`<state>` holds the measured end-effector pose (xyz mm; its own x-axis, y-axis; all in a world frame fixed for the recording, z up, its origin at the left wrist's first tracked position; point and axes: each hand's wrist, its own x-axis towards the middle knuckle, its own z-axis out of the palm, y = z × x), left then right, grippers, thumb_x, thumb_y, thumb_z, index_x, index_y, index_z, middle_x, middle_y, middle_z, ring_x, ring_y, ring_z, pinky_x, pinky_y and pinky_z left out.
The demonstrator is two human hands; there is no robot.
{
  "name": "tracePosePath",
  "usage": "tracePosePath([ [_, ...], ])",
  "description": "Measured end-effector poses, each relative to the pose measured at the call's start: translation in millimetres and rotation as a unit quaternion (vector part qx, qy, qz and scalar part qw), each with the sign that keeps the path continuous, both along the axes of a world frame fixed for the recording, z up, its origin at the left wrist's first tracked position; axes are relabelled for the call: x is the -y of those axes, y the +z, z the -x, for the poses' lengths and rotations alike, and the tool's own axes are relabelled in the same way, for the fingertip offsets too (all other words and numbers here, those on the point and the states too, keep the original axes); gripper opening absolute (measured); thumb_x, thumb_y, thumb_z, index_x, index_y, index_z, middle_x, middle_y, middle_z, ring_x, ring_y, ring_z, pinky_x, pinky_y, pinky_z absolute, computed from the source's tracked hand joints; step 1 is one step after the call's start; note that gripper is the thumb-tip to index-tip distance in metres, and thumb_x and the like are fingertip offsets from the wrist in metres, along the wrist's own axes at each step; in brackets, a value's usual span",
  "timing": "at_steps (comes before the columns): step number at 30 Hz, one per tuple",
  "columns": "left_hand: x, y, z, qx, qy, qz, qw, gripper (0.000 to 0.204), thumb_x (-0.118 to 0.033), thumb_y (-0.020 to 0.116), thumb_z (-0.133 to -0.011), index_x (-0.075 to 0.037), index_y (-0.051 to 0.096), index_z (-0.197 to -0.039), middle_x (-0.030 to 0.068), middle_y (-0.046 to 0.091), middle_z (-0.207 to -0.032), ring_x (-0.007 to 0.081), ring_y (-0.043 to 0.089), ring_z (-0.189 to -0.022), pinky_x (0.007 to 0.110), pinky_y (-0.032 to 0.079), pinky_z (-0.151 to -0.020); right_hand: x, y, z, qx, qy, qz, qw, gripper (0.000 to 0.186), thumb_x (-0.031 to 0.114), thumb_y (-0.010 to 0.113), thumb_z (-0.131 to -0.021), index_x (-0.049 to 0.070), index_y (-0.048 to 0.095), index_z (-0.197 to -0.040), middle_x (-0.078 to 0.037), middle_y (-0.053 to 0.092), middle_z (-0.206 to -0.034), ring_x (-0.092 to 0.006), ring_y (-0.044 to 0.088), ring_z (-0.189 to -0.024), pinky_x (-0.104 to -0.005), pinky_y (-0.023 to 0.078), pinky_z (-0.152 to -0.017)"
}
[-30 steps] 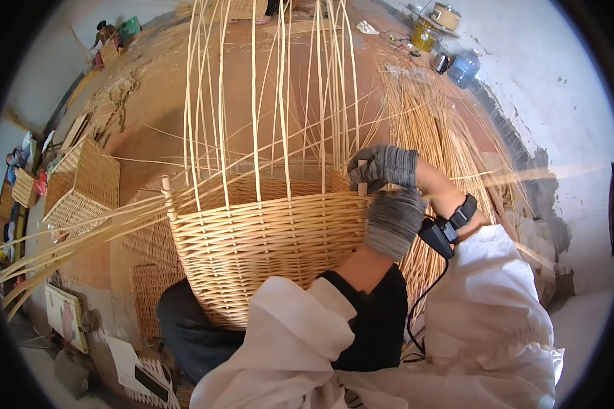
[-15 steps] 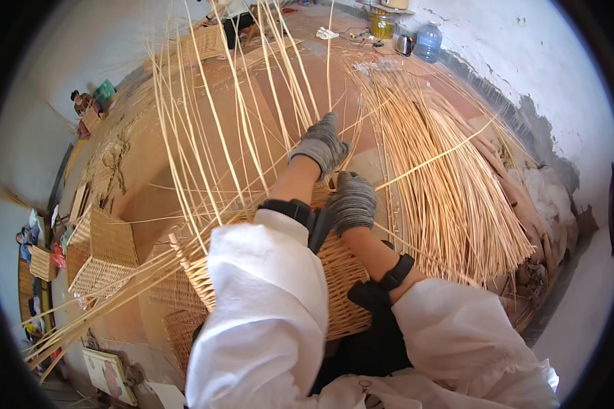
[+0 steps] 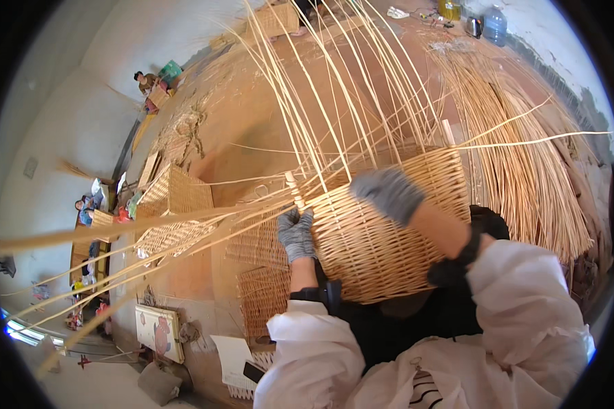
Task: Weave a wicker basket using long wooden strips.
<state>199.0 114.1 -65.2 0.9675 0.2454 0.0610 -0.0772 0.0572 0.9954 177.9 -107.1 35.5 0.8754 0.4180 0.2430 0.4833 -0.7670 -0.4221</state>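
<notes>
A half-woven wicker basket (image 3: 382,238) leans in front of my body, its bottom edge by my lap. Long pale willow rods (image 3: 331,68) rise from its upper edge, and more rods (image 3: 205,218) stick out far to the left from its left corner. My left hand (image 3: 296,235), in a grey knitted glove, closes round the left edge of the basket just below the corner post (image 3: 293,187). My right hand (image 3: 389,194), gloved too, is over the front wall close to the upper edge. Motion smears its fingers, so its grip is unclear.
A big bundle of loose willow rods (image 3: 525,163) lies on the floor at right. More woven baskets (image 3: 177,191) stand at left, with wicker panels (image 3: 262,293) close beside me. A person (image 3: 147,83) sits far left. A blue water bottle (image 3: 494,26) stands at the back right.
The view has swung left. My left hand has moved from the rods at the basket's far right to its left edge. My right hand has left the right corner and moved left across the front.
</notes>
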Motion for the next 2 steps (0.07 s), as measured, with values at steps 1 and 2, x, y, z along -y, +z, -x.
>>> tracePosePath([
  [1,-5.7,-0.3,-2.7,-0.025,0.013,-0.061,0.998,0.026,0.002,0.050,-0.078,-0.002,0.046,-0.103,0.0076,0.050,-0.098,0.0132,0.048,-0.086,0.021,0.044,-0.071,-34.8,-7.2,0.3,-0.004,0.027,-0.059,0.998,0.016,0.013,0.048,-0.075,0.005,0.058,-0.086,-0.012,0.059,-0.079,-0.0256,0.056,-0.073,-0.0315,0.045,-0.071],
  [2,-7.1,3.5,-7.8,-0.017,0.011,-0.058,0.998,0.026,0.002,0.050,-0.078,-0.002,0.046,-0.103,0.0076,0.050,-0.098,0.0132,0.048,-0.086,0.021,0.044,-0.071,-56.2,-17.6,-5.5,-0.050,0.043,-0.088,0.994,0.019,0.018,0.050,-0.075,0.004,0.057,-0.085,-0.013,0.058,-0.082,-0.0256,0.057,-0.075,-0.0329,0.044,-0.070],
])
